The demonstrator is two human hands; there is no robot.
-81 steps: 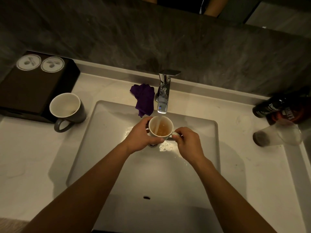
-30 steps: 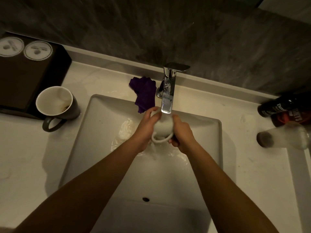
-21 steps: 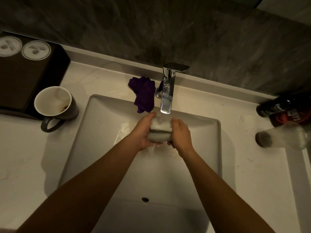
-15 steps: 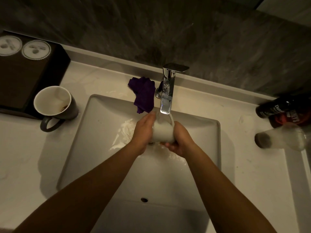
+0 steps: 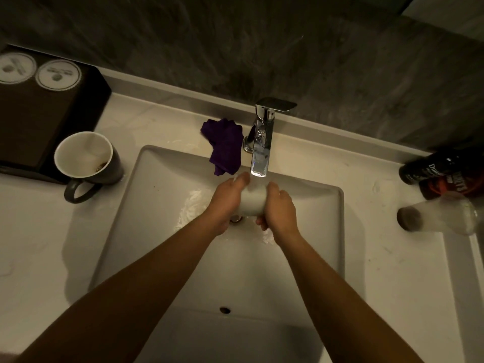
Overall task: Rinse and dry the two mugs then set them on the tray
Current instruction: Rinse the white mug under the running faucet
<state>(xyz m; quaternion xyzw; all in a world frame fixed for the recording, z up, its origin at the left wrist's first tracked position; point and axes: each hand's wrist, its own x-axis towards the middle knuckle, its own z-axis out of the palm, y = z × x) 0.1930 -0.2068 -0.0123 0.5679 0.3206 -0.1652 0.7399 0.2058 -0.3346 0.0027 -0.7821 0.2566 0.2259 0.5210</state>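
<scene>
A white mug (image 5: 252,201) is held under the chrome faucet (image 5: 261,145), over the drain of the white sink (image 5: 157,195). My left hand (image 5: 227,203) grips its left side and my right hand (image 5: 277,208) curls round its right side and bottom. Water runs onto the mug; its handle and mouth are hidden. A dark grey mug (image 5: 87,159) with a white, stained inside stands upright on the counter left of the sink. The dark tray (image 5: 39,119) lies behind it at the far left.
A purple cloth (image 5: 225,146) lies crumpled on the counter beside the faucet base and hangs over the sink's back rim. Two round paper coasters (image 5: 57,74) sit on the tray. At the right edge lie dark bottles (image 5: 440,171) and a clear bottle (image 5: 440,217) on their sides.
The mug, earlier upright and filling with brownish water, has been emptied and turned in my hands under the stream. Both hands stay wrapped round it, shifting grip slightly.
</scene>
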